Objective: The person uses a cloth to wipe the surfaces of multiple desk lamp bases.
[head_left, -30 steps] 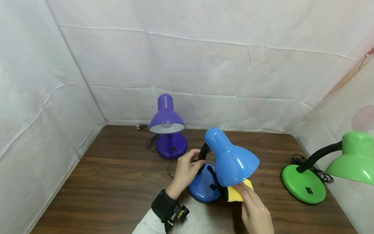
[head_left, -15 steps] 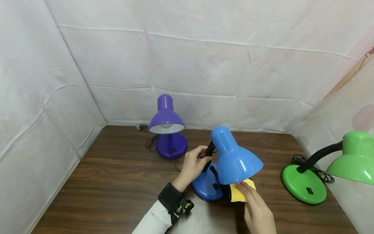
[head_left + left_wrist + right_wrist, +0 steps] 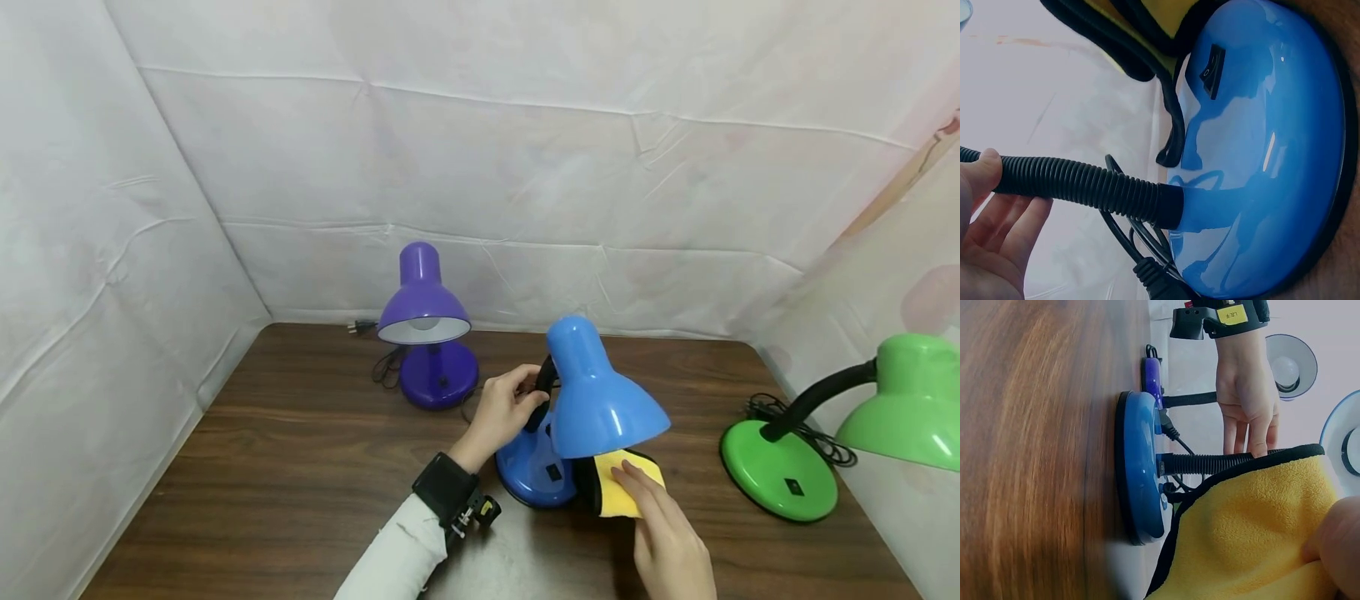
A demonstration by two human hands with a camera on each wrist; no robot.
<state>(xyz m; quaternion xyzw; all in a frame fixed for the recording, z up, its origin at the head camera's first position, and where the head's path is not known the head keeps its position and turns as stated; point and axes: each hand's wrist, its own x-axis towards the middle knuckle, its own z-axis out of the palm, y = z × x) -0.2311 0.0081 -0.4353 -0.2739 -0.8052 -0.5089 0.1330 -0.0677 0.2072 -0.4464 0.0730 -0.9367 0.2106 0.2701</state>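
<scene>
A blue desk lamp with a shade (image 3: pixel 600 400) and a round base (image 3: pixel 534 467) stands near the middle of the table. My left hand (image 3: pixel 504 412) pinches its black ribbed gooseneck (image 3: pixel 1079 181) between thumb and fingers. My right hand (image 3: pixel 663 529) holds a yellow cloth (image 3: pixel 626 487) with a black edge, just below the shade. Its fingers lie over the cloth; the thumb is hidden in the head view. In the left wrist view, a dark fold of the cloth hangs close to the base, near the black switch (image 3: pixel 1212 71).
A purple lamp (image 3: pixel 425 308) stands at the back, left of the blue one. To the right is a green lamp (image 3: pixel 780 471) with its cord (image 3: pixel 806 433) bundled behind it. White sheeting (image 3: pixel 480 167) rises behind the wooden table (image 3: pixel 300 467).
The blue lamp and my left hand have shifted a little to the right. The cloth and my right hand moved slightly right too, and more of the yellow shows below the shade.
</scene>
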